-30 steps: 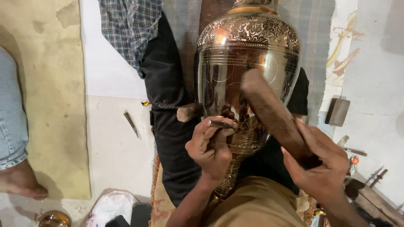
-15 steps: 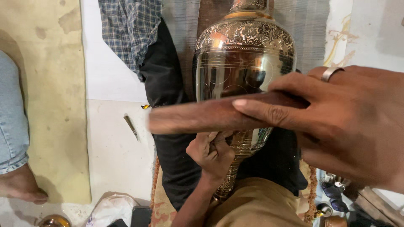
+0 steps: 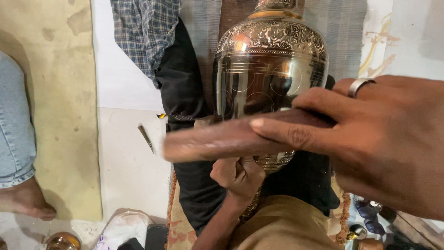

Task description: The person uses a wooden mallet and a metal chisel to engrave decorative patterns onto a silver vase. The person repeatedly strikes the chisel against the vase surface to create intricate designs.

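Note:
A large engraved brass vase lies in front of me on black cloth, its shiny belly facing the camera. My right hand, with a ring on one finger, is close to the camera and grips a brown wooden mallet-like stick held crosswise in front of the vase. My left hand sits below the stick at the vase's lower body, fingers curled against the metal. What the left hand holds is hidden.
Another person's jeans leg and bare foot are at the left on a tan mat. A small metal tool lies on the white floor. A small brass piece and a white bag sit near the bottom.
My right hand has lifted the wooden stick from the vase's right side up toward the camera and turned it crosswise. My left hand stays at the vase.

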